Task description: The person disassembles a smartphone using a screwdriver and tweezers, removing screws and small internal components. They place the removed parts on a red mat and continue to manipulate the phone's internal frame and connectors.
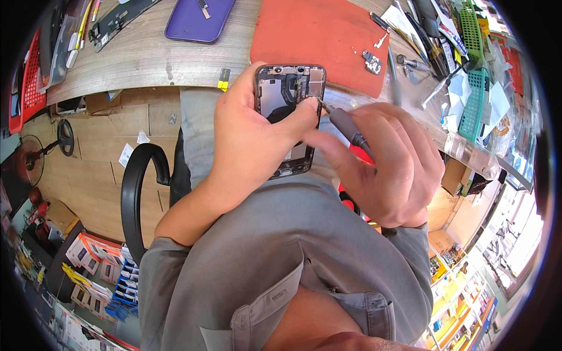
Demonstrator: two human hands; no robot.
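An opened smartphone [273, 96] with its inner parts bare is held upright in front of my chest, just off the table's near edge. My left hand [249, 131] is wrapped round its left side, with the thumb pressed across the inside near the right edge. In my right hand [395, 167] is a screwdriver [348, 125] with a grey handle. Its thin tip meets the phone's upper right edge, close to my left thumb; the exact contact point is too small to make out. The phone's middle is hidden behind my left thumb.
An orange-red mat [316, 38] covers the table beyond the phone, with a small circuit part [372, 62] on it. A purple tray-like cover [198, 24] lies to its left. Tools and green baskets [475, 105] crowd the right side. A black armrest [136, 193] stands at the left.
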